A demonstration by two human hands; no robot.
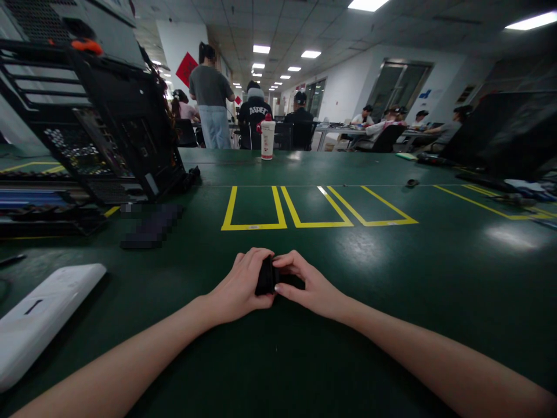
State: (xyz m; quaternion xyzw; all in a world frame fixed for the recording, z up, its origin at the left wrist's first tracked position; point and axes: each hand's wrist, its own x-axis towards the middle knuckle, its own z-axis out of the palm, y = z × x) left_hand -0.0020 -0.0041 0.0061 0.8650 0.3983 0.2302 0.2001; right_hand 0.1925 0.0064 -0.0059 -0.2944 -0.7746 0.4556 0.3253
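Note:
A small black box-like object (pixel 264 277) sits between my hands, low over the green table (pixel 278 360); its exact kind does not show. My left hand (pixel 243 281) wraps around its left side, fingers over the top and thumb along the near edge. From the right, my right hand (pixel 307 284) grips its right end between the fingertips and the thumb. Part of the object is hidden behind my fingers. Whether it rests on the tabletop or is held just above it, I cannot tell.
Yellow tape outlines (pixel 255 227) mark the table ahead. An open computer case (pixel 126 133) stands at left, near a pixelated dark item (pixel 152 226) and a white device (pixel 47 313). Farther back are a white cup (pixel 267 139), a black ring-shaped piece (pixel 411 183) and several seated people.

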